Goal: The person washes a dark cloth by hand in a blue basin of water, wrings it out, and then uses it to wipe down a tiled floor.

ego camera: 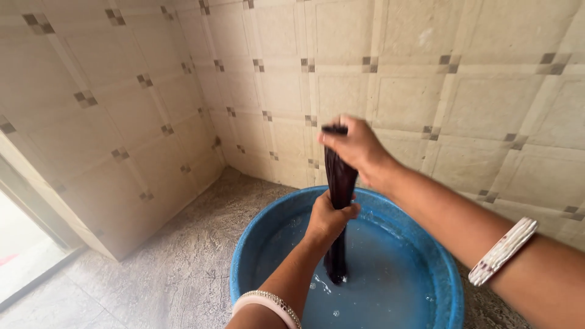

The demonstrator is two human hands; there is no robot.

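A twisted cloth [339, 183] is hanging between both sets of fingers [341, 141], its end dipping below them into the tub [244, 244] of water [390, 274].

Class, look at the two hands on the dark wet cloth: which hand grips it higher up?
The right hand grips the cloth at its top end; the left hand holds it lower, just above the blue tub.

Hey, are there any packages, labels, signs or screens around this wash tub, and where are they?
None in view: only the round blue plastic tub of water, the dark twisted wet cloth gripped by the left hand and the right hand, patterned beige wall tiles and grey stone floor.
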